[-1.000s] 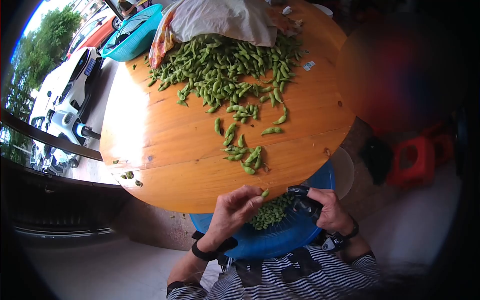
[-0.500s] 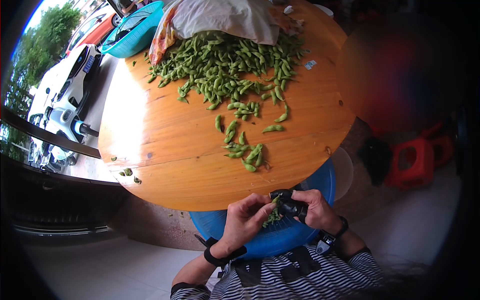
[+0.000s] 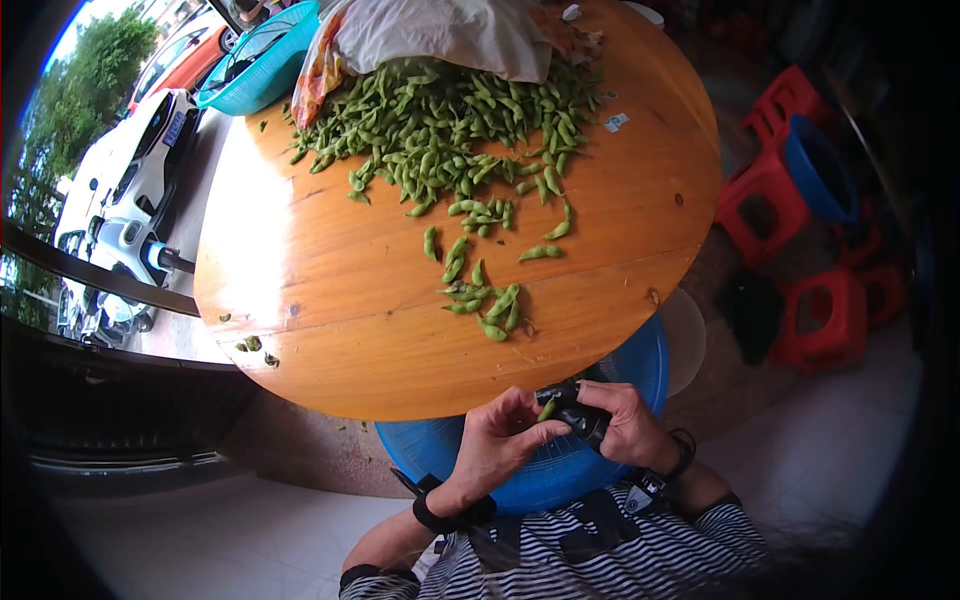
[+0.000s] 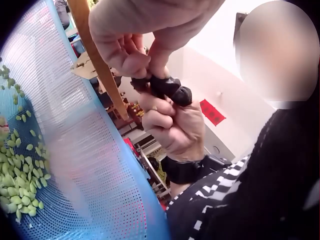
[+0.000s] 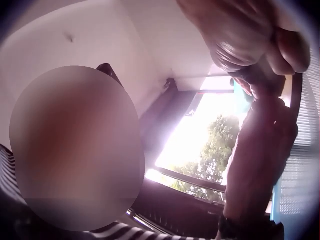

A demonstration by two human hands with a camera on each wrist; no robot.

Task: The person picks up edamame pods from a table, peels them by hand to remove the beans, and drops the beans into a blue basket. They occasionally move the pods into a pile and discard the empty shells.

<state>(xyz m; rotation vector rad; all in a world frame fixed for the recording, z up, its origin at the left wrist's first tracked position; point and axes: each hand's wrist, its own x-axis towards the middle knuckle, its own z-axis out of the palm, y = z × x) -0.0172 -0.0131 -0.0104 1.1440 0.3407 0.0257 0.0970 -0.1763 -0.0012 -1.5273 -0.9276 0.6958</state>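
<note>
A green soybean pod (image 3: 547, 409) is held between the two hands, above the blue mesh basket (image 3: 530, 492). My left hand (image 3: 496, 440) pinches it between thumb and fingers. Curled close against the pod, my right hand (image 3: 632, 428) meets it with fingertips under a black covering (image 3: 583, 422). In the left wrist view, the left fingers and thumb press at this black covering (image 4: 172, 90), and the pod is hidden. Shelled green beans (image 4: 22, 190) lie inside the basket. The right wrist view shows the hands in shadow.
A large heap of pods (image 3: 440, 120) covers the far part of the wooden table (image 3: 350, 350), partly under a white cloth (image 3: 440, 40). Several loose pods (image 3: 490, 300) lie nearer. A turquoise basket (image 3: 260, 70) stands far left; red stools (image 3: 820, 320) stand on the right.
The left hand has moved right with the pod, bringing it to the right hand's black-covered fingertips. The right hand has shifted slightly left. The loose pods on the table stay put.
</note>
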